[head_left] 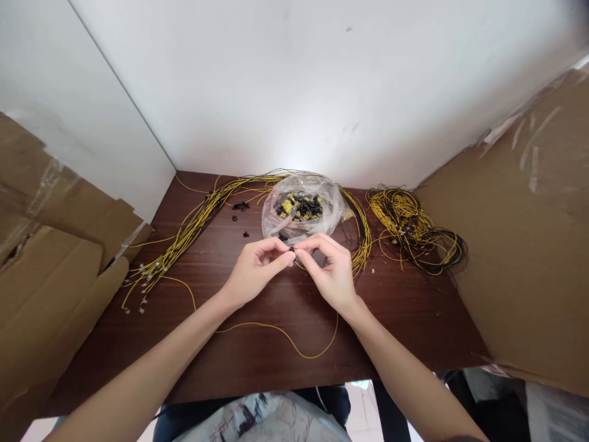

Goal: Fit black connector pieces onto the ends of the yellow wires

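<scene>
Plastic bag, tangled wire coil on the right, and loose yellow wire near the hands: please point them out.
plastic bag [317, 187], head view, on its clear upper wall.
tangled wire coil [414, 230], head view, on the middle of the coil.
loose yellow wire [294, 347], head view, on its curve under the wrists.

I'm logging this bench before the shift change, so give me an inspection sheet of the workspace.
Surface: dark brown wooden table, bare wood showing in front.
Job's things: one long yellow wire looping toward the table's front edge; small black part pinched at its end, mostly hidden.
Clutter: clear plastic bag of black and yellow pieces; loose black pieces.
Grippers: left hand and right hand, fingertips meeting.
Cables: straight yellow wire bundle at left; coiled yellow and black wire bundle at right.
Surroundings: white wall; cardboard sheets on both sides.
</scene>
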A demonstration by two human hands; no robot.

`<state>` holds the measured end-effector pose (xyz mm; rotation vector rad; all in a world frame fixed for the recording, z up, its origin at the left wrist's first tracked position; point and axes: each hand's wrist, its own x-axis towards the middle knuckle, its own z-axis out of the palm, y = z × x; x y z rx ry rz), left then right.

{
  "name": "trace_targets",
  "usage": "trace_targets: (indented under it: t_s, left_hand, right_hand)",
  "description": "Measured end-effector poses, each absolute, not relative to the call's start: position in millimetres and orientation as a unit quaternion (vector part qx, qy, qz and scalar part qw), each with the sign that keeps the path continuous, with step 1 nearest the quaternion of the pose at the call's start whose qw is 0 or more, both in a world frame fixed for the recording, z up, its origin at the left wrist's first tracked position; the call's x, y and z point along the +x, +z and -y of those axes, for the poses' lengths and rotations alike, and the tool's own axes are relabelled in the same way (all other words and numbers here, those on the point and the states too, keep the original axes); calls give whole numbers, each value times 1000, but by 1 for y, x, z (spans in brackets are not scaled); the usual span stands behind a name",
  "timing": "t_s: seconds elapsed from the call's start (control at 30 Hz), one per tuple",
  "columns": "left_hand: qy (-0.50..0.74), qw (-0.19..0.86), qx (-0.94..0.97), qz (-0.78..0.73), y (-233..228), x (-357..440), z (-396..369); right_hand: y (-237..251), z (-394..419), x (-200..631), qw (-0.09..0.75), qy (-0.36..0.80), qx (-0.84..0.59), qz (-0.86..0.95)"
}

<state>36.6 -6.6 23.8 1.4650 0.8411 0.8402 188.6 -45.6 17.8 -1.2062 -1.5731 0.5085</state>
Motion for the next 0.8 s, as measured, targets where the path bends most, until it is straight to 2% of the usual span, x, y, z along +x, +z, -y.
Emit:
trace_targets:
  t_s: [0.43, 0.8]
  left_hand:
    - [344, 582, 650, -348, 21, 34, 2]
    - [353, 626, 591, -366, 19, 37, 5]
  right_hand:
    - [16, 43, 191, 516, 246, -497, 653]
    - [17, 42, 193, 514, 255, -500, 649]
